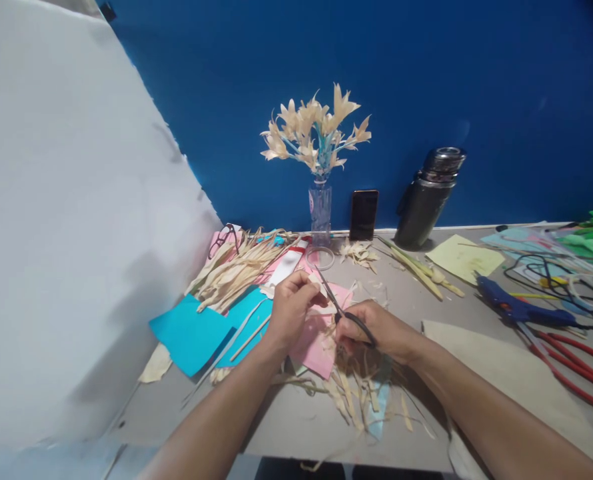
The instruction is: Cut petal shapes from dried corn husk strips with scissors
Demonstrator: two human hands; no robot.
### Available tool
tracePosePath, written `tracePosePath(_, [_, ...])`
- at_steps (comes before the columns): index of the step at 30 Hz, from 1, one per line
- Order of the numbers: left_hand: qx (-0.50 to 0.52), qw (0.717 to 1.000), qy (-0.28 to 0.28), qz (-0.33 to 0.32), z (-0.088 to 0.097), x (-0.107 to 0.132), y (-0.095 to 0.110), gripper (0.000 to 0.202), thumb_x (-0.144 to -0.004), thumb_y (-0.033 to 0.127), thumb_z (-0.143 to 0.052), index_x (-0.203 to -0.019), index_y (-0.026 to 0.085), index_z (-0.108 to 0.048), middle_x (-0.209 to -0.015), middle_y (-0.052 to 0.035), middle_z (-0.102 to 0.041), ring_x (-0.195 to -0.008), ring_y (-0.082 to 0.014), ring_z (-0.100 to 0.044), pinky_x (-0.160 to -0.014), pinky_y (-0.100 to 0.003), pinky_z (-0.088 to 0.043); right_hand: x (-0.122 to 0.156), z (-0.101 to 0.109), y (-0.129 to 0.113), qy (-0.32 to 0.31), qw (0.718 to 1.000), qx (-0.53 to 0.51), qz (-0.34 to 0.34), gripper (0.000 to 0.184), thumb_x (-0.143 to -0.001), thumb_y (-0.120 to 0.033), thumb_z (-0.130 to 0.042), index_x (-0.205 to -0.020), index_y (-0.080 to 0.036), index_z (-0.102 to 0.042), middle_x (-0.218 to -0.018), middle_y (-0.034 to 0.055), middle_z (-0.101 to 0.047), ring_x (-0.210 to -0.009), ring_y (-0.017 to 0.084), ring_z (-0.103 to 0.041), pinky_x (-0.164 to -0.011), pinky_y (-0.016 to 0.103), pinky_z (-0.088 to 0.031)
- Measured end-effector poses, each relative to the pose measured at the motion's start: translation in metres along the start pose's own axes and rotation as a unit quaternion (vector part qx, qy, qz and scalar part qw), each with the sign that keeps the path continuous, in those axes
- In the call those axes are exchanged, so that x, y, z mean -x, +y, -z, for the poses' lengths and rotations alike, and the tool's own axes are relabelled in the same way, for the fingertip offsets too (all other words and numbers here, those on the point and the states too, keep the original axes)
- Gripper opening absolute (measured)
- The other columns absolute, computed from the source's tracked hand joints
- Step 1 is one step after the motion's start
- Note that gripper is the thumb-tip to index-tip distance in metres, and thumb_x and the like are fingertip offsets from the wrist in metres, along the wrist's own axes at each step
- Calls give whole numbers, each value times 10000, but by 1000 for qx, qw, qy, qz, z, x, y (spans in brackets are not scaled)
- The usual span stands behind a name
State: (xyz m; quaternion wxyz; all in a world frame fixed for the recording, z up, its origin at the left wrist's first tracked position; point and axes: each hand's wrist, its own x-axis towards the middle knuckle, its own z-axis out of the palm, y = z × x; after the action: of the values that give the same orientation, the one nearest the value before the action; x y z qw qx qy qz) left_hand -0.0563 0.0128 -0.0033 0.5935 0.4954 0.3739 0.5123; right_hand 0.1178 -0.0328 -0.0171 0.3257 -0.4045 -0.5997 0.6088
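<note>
My left hand (295, 308) is closed on a small pale piece of dried husk (318, 285), pinched between thumb and fingers. In my right hand (364, 327) is a pair of scissors (335, 301) with dark handles, its blades pointing up and away beside the husk piece. Whether the blades touch the husk I cannot tell. Below both hands lie pink paper (316, 350) and scattered husk scraps (349, 393). A bundle of dried husk strips (241, 267) rests to the left, near turquoise paper (191, 333).
Pale husk flowers (306, 123) stand in a clear bottle (320, 213) at the back. Near it are a phone (364, 215) and a dark flask (424, 200). On the right lie a blue glue gun (519, 303), cables and large red-handled scissors (576, 363).
</note>
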Motion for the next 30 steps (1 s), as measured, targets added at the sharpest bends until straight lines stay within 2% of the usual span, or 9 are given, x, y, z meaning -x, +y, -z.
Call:
tracePosePath(11, [-2,1000,-1,-3,0,-1,-1,119,-722,170,-613,-636,172,-531,-554,13,-586,-565,-139,-599,-610,-264,-455,-1,2,5,3,1000,-17,-23,391,-787,-452,-680,-587,-122,-618,-519,13,-585,-477,86,-427,-489,233,-266])
tracePosePath(23, [-6,1000,0,-6,0,-1,-1,118,-723,173,-610,-626,170,-542,-559,2,-610,-565,-133,-582,-612,-261,-453,1,1,1,17,998,-2,-59,470,-746,-512,-709,-504,-132,-575,-464,5,-520,-431,69,-370,-438,233,-240])
tracePosePath(26, [9,1000,-3,-4,-1,0,0,116,-731,185,-631,-649,171,-550,-564,11,-603,-562,-128,-569,-612,-262,-452,-1,-1,-2,40,998,-11,-48,493,-747,-560,-693,-523,-134,-587,-481,13,-534,-451,81,-380,-449,241,-253])
tracePosePath(30, [21,1000,-13,-11,-4,2,2,134,-744,219,-673,-678,168,-568,-577,20,-590,-562,-108,-540,-611,-245,-432,-5,-2,-6,111,991,-73,-11,427,-767,-541,-670,-650,-133,-625,-604,19,-589,-487,80,-387,-457,231,-260])
